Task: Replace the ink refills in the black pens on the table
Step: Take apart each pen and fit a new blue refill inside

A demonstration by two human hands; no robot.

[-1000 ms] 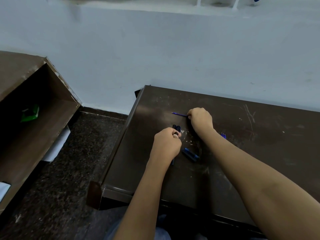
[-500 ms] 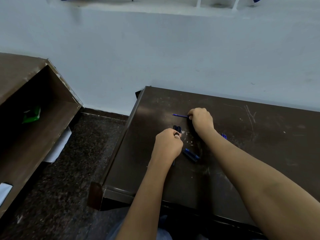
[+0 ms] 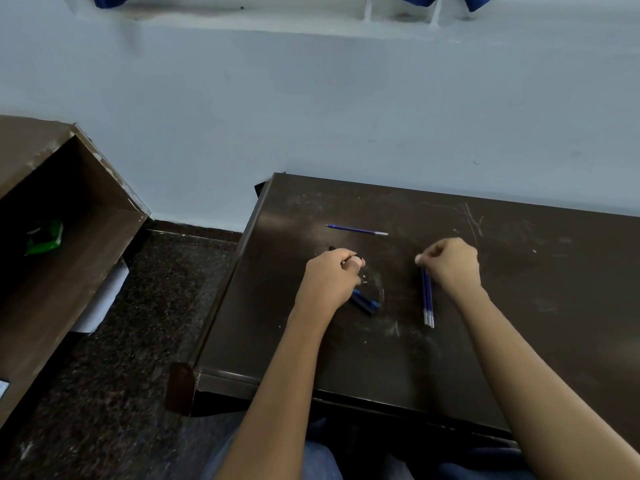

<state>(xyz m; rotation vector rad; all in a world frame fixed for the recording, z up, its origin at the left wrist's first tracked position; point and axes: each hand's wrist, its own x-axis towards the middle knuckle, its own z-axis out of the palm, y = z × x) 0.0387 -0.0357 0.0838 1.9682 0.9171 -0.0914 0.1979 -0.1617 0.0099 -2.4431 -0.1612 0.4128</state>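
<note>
**Hands at work on a pen, with refills laid out to the right**

Shelving of brown board [image 3: 69, 216] stands at far left, apart from the work; a green packet [image 3: 45, 235] lies inside it. On the desk [image 3: 519, 306], the left hand [image 3: 329, 282] is curled into a fist around a black pen [image 3: 360, 260], of which only a dark end shows past the thumb; the closed grip likely steadies the barrel for opening or refilling. Just beside that hand, partly under it, lie more black pens [image 3: 367, 303] with blue trim, kept within reach. Farther back rests a single blue refill [image 3: 356, 230], set apart from the others, plausibly a removed one, though this cannot be confirmed. To the right, a small bundle of blue refills [image 3: 428, 303] lies side by side, pointing toward the person. The right hand [image 3: 450, 268] sits over the bundle's far end, fingertips pinched together; whether that grip is clamped on a refill cannot be told. Judged stage: selecting a fresh refill.
</note>
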